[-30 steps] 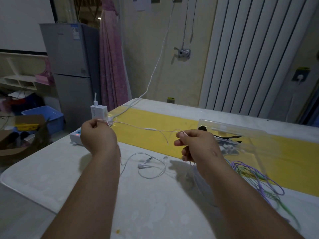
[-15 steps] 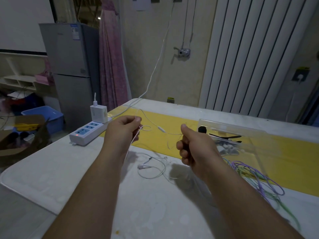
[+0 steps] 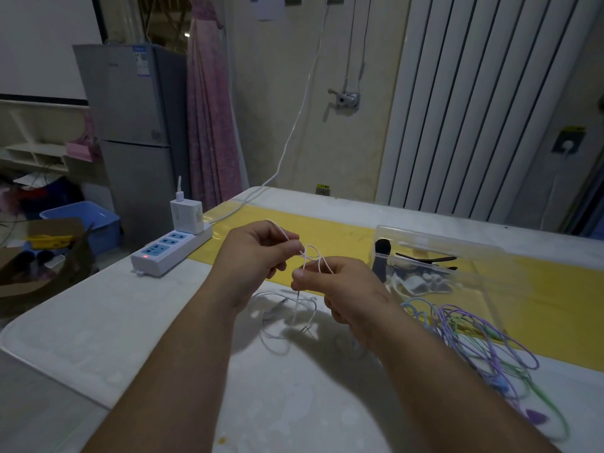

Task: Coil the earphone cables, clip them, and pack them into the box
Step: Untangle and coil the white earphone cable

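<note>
Looks like someone's home, maybe a spare room used as a work spot: grey 2-door fridge (image 3: pixel 130 109) by the wall, pink curtain (image 3: pixel 209 125) beside it, power strip (image 3: pixel 170 250) on a white table (image 3: pixel 81 322), cardboard box (image 3: pixel 42 266) and blue bin (image 3: pixel 85 217) on the cluttered floor.

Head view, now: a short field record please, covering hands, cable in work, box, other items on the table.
left hand: pinches the white earphone cable above the table
right hand: pinches the same cable, close beside the left
cable state: small loop between the hands, rest hangs to the table
clear plastic box: on the yellow strip, black clips inside
coloured cables: loose, uncoiled, near the box
power strip: table's left edge, red light on
</note>
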Demonstrator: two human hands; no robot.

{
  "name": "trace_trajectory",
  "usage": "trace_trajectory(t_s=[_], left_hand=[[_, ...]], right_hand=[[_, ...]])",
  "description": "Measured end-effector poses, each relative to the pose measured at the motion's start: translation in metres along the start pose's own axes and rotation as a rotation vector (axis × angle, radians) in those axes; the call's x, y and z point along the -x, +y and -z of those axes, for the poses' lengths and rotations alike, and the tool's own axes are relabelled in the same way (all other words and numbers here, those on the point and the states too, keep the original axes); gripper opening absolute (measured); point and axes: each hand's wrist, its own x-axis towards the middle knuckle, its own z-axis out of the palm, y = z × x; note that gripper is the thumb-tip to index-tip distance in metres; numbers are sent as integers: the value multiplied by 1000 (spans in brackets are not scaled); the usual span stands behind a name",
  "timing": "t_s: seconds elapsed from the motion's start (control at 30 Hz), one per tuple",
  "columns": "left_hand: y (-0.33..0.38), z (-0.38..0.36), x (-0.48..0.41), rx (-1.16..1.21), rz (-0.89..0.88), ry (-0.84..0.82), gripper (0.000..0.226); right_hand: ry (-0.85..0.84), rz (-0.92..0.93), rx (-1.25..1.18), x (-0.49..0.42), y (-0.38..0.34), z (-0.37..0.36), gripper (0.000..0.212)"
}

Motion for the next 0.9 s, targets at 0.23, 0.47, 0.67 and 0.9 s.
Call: trace_trajectory(t_s=[0.23, 0.47, 0.67, 0.9], left_hand=[[3, 8, -7, 594, 157, 124, 22], [2, 15, -12, 947, 208, 307, 26], [-2, 27, -17, 749, 205, 677, 24], [-12, 41, -19, 201, 286, 1112, 21]], right_hand=[[105, 6, -199, -4, -6, 9, 14], [85, 37, -157, -4, -4, 8, 28], [173, 85, -30, -5, -3, 17, 25], [290, 118, -68, -11, 1, 30, 31]])
